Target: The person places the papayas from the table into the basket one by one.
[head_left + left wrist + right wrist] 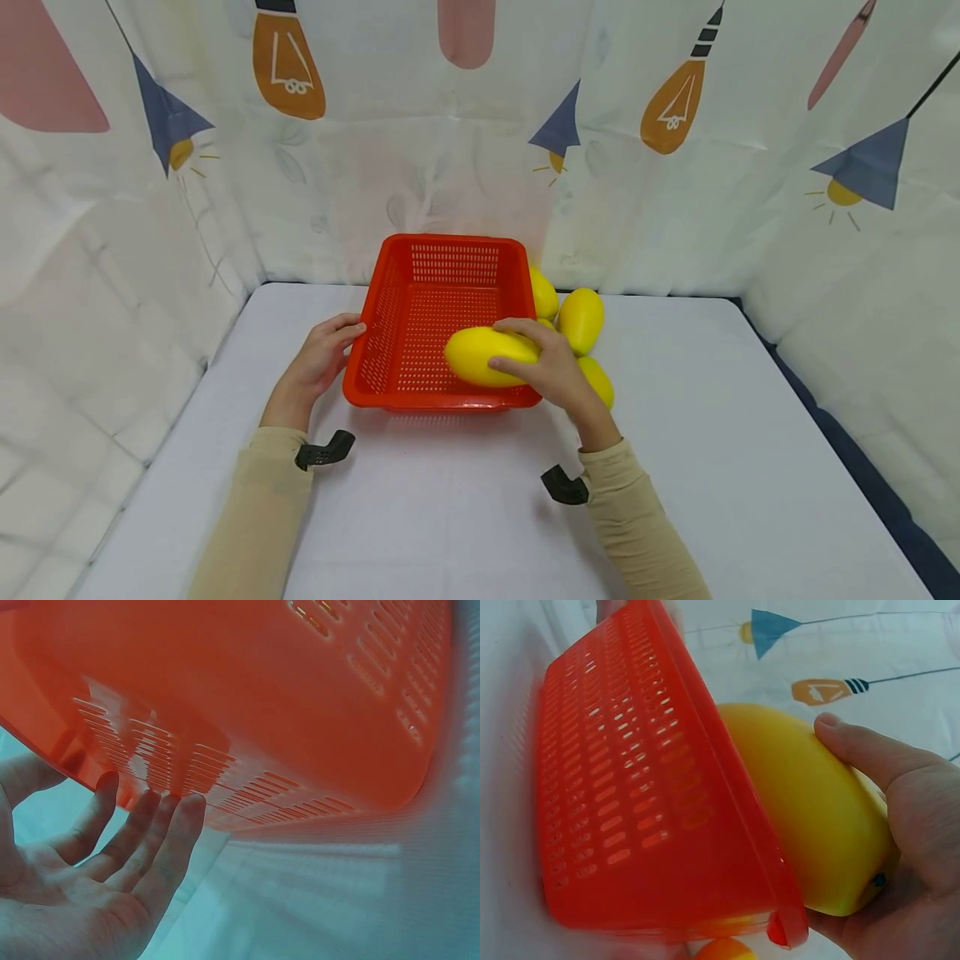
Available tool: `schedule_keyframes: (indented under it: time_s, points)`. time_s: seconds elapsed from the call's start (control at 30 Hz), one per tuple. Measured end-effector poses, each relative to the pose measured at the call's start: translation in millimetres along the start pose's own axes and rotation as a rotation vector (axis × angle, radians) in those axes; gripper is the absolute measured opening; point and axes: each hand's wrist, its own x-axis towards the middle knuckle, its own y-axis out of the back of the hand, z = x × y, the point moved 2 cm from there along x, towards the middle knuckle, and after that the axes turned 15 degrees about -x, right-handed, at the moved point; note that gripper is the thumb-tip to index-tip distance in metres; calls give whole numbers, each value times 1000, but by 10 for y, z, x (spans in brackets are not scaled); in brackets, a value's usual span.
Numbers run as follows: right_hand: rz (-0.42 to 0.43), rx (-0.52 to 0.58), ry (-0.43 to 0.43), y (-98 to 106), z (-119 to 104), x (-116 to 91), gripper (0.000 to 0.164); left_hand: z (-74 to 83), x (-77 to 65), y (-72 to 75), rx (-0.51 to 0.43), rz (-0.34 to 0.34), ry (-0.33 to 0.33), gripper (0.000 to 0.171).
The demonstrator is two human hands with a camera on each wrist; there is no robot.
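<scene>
Tan sleeves (pixel 251 517), hands (pixel 551 367) (right gripping yellow fruit (pixel 480 356)), red basket (pixel 450 401)

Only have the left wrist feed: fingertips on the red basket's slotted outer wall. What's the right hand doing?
Observer: The right hand is holding a yellow fruit.
Operator: Where's it sitting relative to the basket?
Observer: In the head view it overlaps the basket's near right part; I can't tell whether it touches the rim.
Operator: Any more fruit around?
Observer: Yes, several other yellow fruits are grouped along the basket's right side, on the white table.
</scene>
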Motion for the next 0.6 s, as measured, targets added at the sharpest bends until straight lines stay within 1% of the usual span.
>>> schedule_keyframes:
  time_s: [0.13, 0.33, 0.5, 0.6]
  points:
    - [11, -23, 62, -42, -8, 13, 47, -9, 6, 11, 16, 5, 3, 25]
    - [16, -46, 79, -74, -27, 2, 49, -9, 7, 14, 25, 12, 8, 27]
    - [14, -72, 85, -98, -33, 2, 48, -5, 9, 11, 7, 10, 7, 27]
    - [10, -65, 103, -112, -29, 5, 47, -1, 8, 7, 7, 9, 7, 25]
